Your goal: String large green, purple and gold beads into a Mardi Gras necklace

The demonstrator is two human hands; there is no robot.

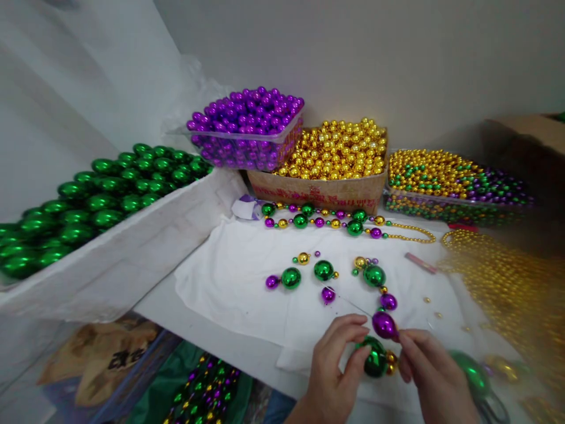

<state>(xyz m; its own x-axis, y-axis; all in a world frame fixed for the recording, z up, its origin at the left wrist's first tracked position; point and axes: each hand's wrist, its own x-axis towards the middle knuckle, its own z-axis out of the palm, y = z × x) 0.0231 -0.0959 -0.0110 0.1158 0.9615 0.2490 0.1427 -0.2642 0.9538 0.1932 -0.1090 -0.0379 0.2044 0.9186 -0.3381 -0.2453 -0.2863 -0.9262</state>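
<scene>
My left hand (pixel 333 362) curls around a large shiny green bead (pixel 375 358), its thumb against the bead's side. With its fingertips pinched together, my right hand (pixel 430 368) grips the right end of a purple bead (pixel 385 325). Up from there runs a short row of strung beads, with a smaller purple bead (pixel 389 302) and a green bead (pixel 375 275). A thin needle or wire slants toward the left fingers. Gold beads (pixel 391 362) sit between the hands. Loose on the white cloth (pixel 238 282) lie a green bead (pixel 323 270) and a purple bead (pixel 328 295).
A finished-looking bead necklace (pixel 319 222) lies across the back. Behind stand a tub of purple beads (pixel 247 126), a carton of gold beads (pixel 315 187) and a tub of small mixed beads (pixel 445 182). A white foam box (pixel 128 250) of green beads fills the left; gold bead chains (pixel 507 294) heap at right.
</scene>
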